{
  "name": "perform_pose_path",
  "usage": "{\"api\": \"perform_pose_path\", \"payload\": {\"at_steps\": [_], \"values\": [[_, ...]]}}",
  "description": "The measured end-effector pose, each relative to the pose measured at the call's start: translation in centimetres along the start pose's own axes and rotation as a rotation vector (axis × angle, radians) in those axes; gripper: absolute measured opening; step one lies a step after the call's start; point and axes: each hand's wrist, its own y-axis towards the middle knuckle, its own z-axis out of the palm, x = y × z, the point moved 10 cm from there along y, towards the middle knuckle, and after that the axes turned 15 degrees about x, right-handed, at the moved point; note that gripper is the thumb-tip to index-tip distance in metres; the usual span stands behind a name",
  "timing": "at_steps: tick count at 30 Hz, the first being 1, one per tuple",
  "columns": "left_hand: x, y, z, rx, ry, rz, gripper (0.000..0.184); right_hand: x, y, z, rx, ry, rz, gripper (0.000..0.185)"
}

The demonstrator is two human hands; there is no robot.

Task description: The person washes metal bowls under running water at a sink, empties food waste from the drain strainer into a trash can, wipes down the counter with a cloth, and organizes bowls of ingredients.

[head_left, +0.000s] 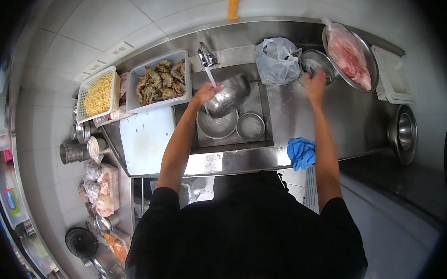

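Note:
My left hand (205,94) grips the rim of a metal bowl (228,97), tilted on its side over the sink. Water runs from the tap (206,56) beside that hand. Below, on the sink floor, are a wider metal bowl (217,127) and a smaller round metal bowl (250,126). Over at the right, my right hand (314,83) reaches to a metal bowl (326,61) on the counter. Its fingers are blurred at the bowl's inside, and I cannot make out whether they hold anything.
Left of the sink are a tub (132,91) of shrimp, a basket (81,114) of noodles and a white cutting board (148,141). A plastic bag (277,62), bagged meat (349,55) and a blue cloth (301,154) lie at the right.

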Motion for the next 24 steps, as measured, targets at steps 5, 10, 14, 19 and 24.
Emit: {"api": "perform_pose_path", "payload": {"at_steps": [5, 10, 14, 19, 24], "values": [[-2.3, -0.2, 1.2, 0.202, -0.01, 0.089, 0.024, 19.9, -10.1, 7.8, 0.277, 0.06, -0.813, 0.053], [-2.9, -6.7, -1.3, -0.591, 0.314, 0.096, 0.038, 20.0, -9.2, 15.8, 0.497, 0.53, -0.555, 0.022], [-0.9, -10.7, 5.1, -0.536, -0.821, -0.209, 0.063, 20.0, -16.6, 13.3, 0.245, 0.299, -0.667, 0.017], [14.4, -8.4, 12.3, -0.143, -1.222, -0.324, 0.051, 19.2, -19.7, 15.2, 0.66, 0.51, -0.65, 0.012], [13.1, -14.5, 9.8, -0.595, -0.647, -0.302, 0.048, 19.8, -12.0, 30.5, 1.092, 0.897, -0.238, 0.022]]}}
